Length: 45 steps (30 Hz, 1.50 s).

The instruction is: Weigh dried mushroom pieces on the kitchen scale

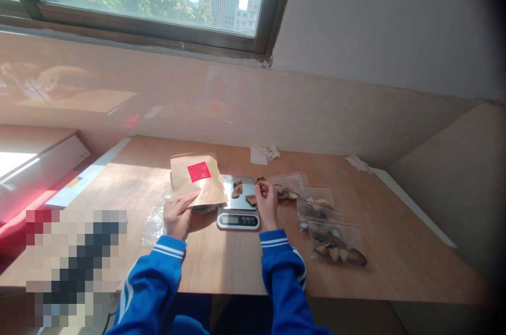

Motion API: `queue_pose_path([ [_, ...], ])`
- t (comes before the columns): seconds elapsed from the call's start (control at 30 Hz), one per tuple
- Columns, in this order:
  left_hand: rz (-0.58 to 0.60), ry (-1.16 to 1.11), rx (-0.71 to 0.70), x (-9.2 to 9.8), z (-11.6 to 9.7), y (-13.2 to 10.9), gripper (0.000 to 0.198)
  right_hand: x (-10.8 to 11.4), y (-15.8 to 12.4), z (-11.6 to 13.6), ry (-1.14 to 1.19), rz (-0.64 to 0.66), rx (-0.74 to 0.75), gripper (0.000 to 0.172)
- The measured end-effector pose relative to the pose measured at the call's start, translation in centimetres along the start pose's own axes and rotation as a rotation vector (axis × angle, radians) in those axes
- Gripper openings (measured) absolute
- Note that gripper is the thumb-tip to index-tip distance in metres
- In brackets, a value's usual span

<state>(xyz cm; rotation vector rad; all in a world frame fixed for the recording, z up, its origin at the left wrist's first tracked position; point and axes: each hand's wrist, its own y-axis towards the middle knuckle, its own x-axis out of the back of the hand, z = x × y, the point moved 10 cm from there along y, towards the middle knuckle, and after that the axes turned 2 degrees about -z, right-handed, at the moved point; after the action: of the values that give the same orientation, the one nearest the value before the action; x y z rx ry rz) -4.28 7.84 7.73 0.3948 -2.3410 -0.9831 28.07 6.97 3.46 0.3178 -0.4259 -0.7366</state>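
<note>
Weighing step: right hand point(267, 203) pinches a dried brown slice beside the small silver digital scale point(238, 204), whose pan holds two dried slices point(237, 189); left hand point(178, 214) flat, open on the brown kraft pouch point(197, 179) left of it; next calls for a gentle drop.

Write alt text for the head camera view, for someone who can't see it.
A person's right hand holds a dried piece beside a small digital scale bearing two pieces, while the left hand rests on a brown paper pouch. Clear filled bags lie right on the wooden table.
</note>
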Motion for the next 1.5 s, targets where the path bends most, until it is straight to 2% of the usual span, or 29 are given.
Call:
queue_pose_path([
  [0.07, -0.008, 0.000, -0.010, 0.0, 0.1, 0.0, 0.024, -0.5, 1.0, -1.7, 0.078, 0.056, -0.081, 0.031],
  [0.13, -0.018, 0.001, -0.021, 0.0, 0.2, -0.1, 0.024, -0.8, 1.7, -2.7, 0.067, 0.106, -0.082, 0.031],
  [0.37, -0.021, 0.006, -0.039, 0.0, 0.5, -0.2, 0.025, -0.5, 1.3, -3.4, -0.215, 0.156, 0.143, 0.022],
  [0.53, -0.015, 0.012, -0.036, -0.1, 0.5, -0.2, 0.026, -0.6, 0.6, -3.5, -0.265, 0.220, 0.209, 0.022],
  [0.63, -0.016, 0.008, -0.020, -0.1, 0.5, -0.1, 0.025, 0.1, 0.8, -3.4, -0.213, 0.207, 0.196, 0.023],
  [0.83, -0.006, 0.000, 0.018, 0.0, 0.2, 0.0, 0.027, 1.7, 1.7, -2.0, 0.032, 0.079, 0.050, 0.030],
  [1.03, -0.014, 0.000, 0.000, 0.1, 0.0, 0.1, 0.027, -2.1, 1.1, 1.5, 0.205, 0.274, 0.044, 0.028],
  [1.13, -0.007, -0.003, 0.003, 0.1, 0.1, 0.1, 0.026, -3.0, 0.6, 2.3, 0.215, 0.314, 0.055, 0.027],
  [1.37, -0.016, -0.010, -0.006, 0.0, 0.2, 0.0, 0.025, -3.1, 0.6, 0.7, 0.299, 0.351, -0.037, 0.030],
  [1.5, -0.019, -0.016, -0.009, 0.1, -0.1, 0.1, 0.025, -1.9, 1.0, -0.6, 0.307, 0.256, -0.072, 0.033],
])
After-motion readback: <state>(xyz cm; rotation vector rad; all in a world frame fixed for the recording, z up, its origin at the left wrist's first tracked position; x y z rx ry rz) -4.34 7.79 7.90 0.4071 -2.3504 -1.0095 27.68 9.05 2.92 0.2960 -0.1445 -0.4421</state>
